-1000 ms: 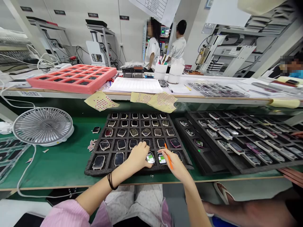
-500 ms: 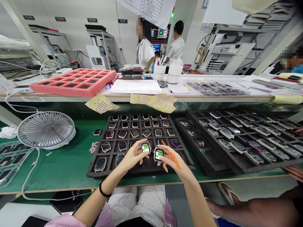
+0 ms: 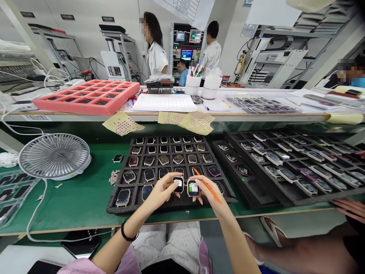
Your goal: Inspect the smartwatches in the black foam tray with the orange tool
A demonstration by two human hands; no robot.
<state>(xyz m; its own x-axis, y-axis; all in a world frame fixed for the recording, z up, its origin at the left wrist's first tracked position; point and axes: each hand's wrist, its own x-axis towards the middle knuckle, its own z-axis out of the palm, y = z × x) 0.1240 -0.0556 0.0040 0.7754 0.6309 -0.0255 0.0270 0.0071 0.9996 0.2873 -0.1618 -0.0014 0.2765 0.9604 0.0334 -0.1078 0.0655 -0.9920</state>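
Observation:
My left hand (image 3: 163, 189) is closed on a smartwatch body (image 3: 178, 184) with a lit screen, its thumb lying over the display. Close beside it, my right hand (image 3: 207, 191) grips a second smartwatch body (image 3: 193, 188), whose screen shows green and white. An orange pen-like stick (image 3: 209, 186) is also tucked in the right hand, slanting across its back. Both watches are held above the front part of a black foam tray (image 3: 134, 207), where several strapless watches with dark screens sit in square compartments. The hands hide some of the front compartments.
More black trays of watches (image 3: 285, 198) stand to the right, where another person's hand (image 3: 350, 207) rests at the edge. A grey fan (image 3: 54, 156) and a loose watch (image 3: 117, 158) lie left. The shelf behind carries a pink foam tray (image 3: 85, 108). Co-workers stand beyond.
Both watches have shifted slightly right and now sit more level with each other. Their screens show different content. In the background, one standing person has moved left, uncovering monitors and a seated person.

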